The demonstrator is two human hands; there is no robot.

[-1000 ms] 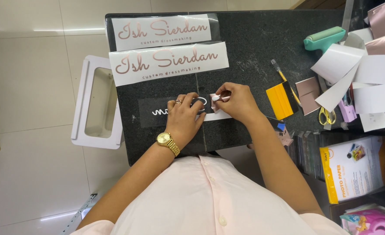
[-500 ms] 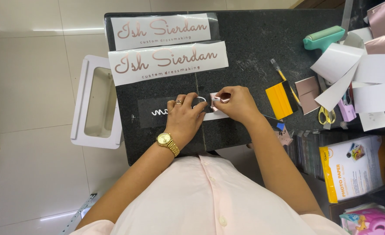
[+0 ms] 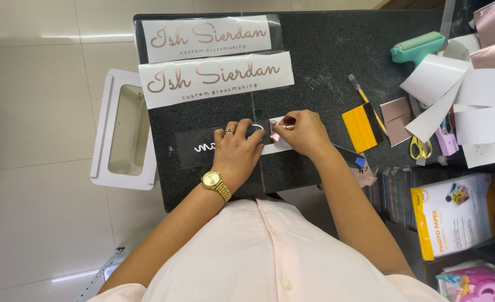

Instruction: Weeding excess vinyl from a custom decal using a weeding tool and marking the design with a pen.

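Vinyl strip: dark rectangular film with pale script, flat on the black speckled stone counter, just below two white lettered sign strips.
Left hand: gold-watch wrist, fingers spread and pressing down on the strip's right part; grips nothing.
Pink scrap: small rose-coloured vinyl piece, now raised between both hands.
Right hand: thumb and forefinger pinched shut on the scrap; shifted slightly left and closer to the other hand than a second ago.
Meaning: apparently weeding in progress, scrap partly lifted.
Beyond: yellow plastic squeegee, yellow-handled scissors, teal roller.
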